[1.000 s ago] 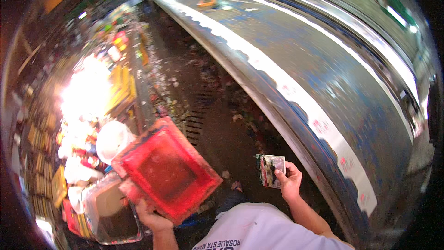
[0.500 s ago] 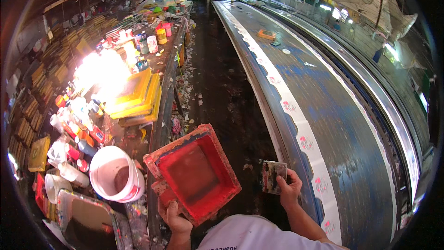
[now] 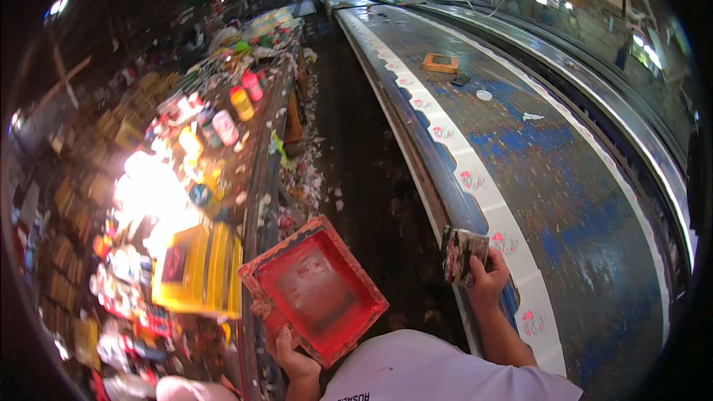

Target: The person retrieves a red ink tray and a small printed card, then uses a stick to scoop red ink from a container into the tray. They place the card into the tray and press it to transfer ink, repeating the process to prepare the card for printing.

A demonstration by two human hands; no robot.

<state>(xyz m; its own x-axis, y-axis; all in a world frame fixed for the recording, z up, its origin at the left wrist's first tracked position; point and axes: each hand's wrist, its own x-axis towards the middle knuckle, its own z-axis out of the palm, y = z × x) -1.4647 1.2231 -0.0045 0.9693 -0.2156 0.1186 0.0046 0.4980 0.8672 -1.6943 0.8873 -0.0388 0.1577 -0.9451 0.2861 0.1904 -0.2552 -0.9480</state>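
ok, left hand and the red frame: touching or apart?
Touching. The head view shows the left hand gripping the red frame at its lower-left edge, with no gap between thumb and frame.

One red frame [image 3: 313, 291], one stained block [image 3: 458, 251]

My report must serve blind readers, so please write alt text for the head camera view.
A person's left hand holds a red frame and the right hand a small stained block. Along the long table at right runs a white strip with repeated prints; at left, a cluttered table bears containers and yellow frames.
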